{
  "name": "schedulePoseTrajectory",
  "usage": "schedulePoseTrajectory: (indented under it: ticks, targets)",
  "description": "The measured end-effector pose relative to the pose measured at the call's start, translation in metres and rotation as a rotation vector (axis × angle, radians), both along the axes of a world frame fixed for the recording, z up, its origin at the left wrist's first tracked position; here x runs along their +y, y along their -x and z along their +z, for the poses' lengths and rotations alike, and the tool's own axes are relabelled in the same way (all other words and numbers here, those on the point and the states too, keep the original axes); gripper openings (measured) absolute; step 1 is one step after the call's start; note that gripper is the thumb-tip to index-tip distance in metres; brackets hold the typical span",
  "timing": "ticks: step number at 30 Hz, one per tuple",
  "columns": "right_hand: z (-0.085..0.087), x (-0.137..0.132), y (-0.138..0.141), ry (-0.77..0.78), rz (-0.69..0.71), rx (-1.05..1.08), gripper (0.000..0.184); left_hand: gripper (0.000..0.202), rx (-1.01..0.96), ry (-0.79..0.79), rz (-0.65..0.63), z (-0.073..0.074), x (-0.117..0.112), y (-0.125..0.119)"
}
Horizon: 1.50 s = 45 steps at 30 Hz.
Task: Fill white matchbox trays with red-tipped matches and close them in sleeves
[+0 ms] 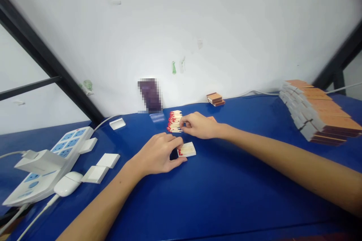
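Note:
A small white matchbox tray [191,150] with a few red-tipped matches in it lies on the blue table. My left hand [158,153] grips its left end between thumb and forefinger. Just beyond is a pile of loose matches [174,120], red heads to the left. My right hand [199,125] is closed in a pinch on matches at the pile's right edge; how many it holds is hidden by the fingers. Behind that hand, part of an orange-topped matchbox [212,119] shows.
At right stands a large stack of matchboxes [325,113]; a few more matchboxes [215,98] sit by the wall. White empty trays [108,160] lie at left beside a power strip [70,145], a white charging case [68,183] and cables. A pixelated dark object [151,96] leans against the wall.

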State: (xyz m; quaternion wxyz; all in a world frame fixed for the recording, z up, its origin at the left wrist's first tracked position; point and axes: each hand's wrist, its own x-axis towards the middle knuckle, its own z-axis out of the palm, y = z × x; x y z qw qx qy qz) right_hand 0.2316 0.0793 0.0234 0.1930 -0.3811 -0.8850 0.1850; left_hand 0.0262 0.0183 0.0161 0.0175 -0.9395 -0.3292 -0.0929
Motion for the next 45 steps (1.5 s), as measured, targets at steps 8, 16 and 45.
schedulePoseTrajectory:
  ticks: [8,16,45]
  targets:
    - [-0.036,0.004,0.008,-0.052,-0.045,0.106,0.011,0.031,-0.039,0.041,0.022,0.002,-0.003,0.0]
    - [-0.041,0.0,0.009,-0.189,-0.055,0.102,0.014,0.016,-0.307,-0.022,0.26,-0.006,0.018,0.015]
    - [-0.041,0.001,0.007,-0.155,-0.052,0.066,0.01,0.016,-0.328,0.034,0.32,-0.027,0.038,0.02]
